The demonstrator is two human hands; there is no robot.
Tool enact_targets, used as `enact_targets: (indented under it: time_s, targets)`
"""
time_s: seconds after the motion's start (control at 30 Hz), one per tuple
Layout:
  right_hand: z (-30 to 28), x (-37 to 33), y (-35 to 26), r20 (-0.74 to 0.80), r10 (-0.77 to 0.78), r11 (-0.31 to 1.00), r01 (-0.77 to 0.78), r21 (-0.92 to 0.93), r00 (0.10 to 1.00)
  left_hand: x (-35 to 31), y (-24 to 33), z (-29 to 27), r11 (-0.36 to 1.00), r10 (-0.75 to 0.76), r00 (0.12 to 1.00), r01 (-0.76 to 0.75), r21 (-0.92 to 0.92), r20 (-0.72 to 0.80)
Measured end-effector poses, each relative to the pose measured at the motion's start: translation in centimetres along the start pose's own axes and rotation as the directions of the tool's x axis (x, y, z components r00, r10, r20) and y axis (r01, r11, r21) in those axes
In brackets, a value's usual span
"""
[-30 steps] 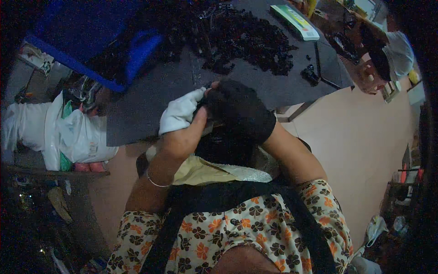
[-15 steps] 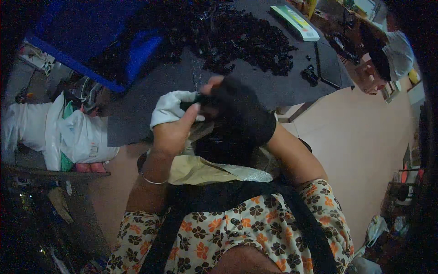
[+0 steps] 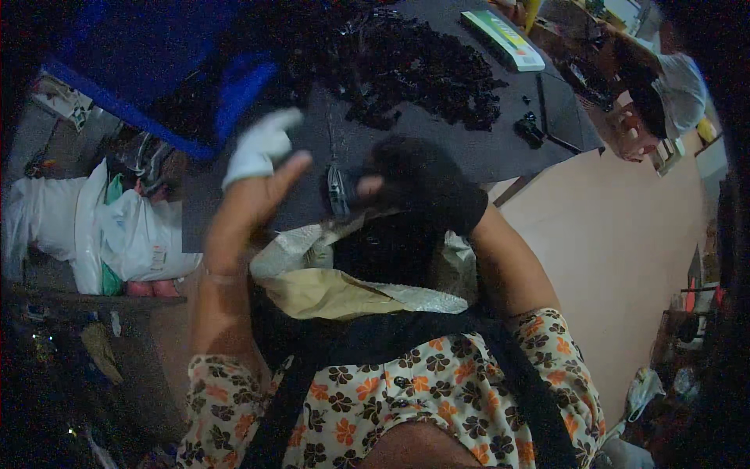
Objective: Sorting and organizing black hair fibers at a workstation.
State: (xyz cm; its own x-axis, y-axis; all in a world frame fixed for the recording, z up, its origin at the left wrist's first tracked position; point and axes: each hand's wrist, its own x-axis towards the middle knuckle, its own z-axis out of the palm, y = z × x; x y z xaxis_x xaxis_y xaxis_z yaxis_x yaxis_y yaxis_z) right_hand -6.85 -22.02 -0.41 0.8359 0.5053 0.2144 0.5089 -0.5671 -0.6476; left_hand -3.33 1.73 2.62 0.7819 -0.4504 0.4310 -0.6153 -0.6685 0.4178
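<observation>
My left hand (image 3: 266, 160), in a white glove that leaves the thumb bare, is raised over the left part of the dark table with fingers apart and nothing in it. My right hand (image 3: 418, 180) wears a black fingerless glove and hovers above the mouth of an open bag (image 3: 328, 293) on my lap. Its fingers are dark and blurred, so what they hold, if anything, does not show. The bag is tan outside with a silvery lining, and black contents (image 3: 387, 246) fill it. Between my hands a slim grey tool (image 3: 337, 190) lies at the table's near edge.
A heap of small black parts (image 3: 422, 74) spreads over the far table (image 3: 500, 144). A blue bin (image 3: 133, 86) stands at the far left, a green and white box (image 3: 502, 39) at the far right. White plastic bags (image 3: 141, 238) sit on the left. Another person's hand (image 3: 637, 137) shows at the right.
My left hand has parted from my right hand, moving left and away from me, its fingers opening. My right hand has shifted slightly right and nearer, uncovering the slim tool and more of the bag.
</observation>
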Motion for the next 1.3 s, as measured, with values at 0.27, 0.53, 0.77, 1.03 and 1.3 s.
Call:
enact_targets:
  time_s: [0.27,0.53,0.77,1.03,1.3]
  targets:
    - [0.0,2.1,2.0,-0.359,-0.076,0.922,-0.071,-0.381,0.930,7.3,-8.6,3.0,0.861,-0.175,0.982,0.190,0.472,-0.076]
    - [-0.3,2.3,1.7,-0.424,-0.094,0.945,-0.053,-0.322,0.901,4.4,-3.0,4.2,0.834,0.045,0.996,-0.080,0.546,0.078]
    - [-1.7,1.2,-0.1,-0.255,-0.110,0.805,-0.064,-0.589,0.961,0.5,-0.2,3.7,0.991,0.066,0.972,-0.038,0.130,-0.224]
    - [-1.3,0.8,2.3,-0.409,-0.039,0.948,-0.096,-0.304,0.912,-1.2,1.3,3.5,0.999,0.027,0.985,-0.023,0.028,-0.168]
    - [0.6,1.0,1.3,-0.412,-0.191,0.903,0.324,0.283,0.891,-1.8,4.0,3.7,0.992,-0.010,0.989,-0.009,-0.128,-0.144]
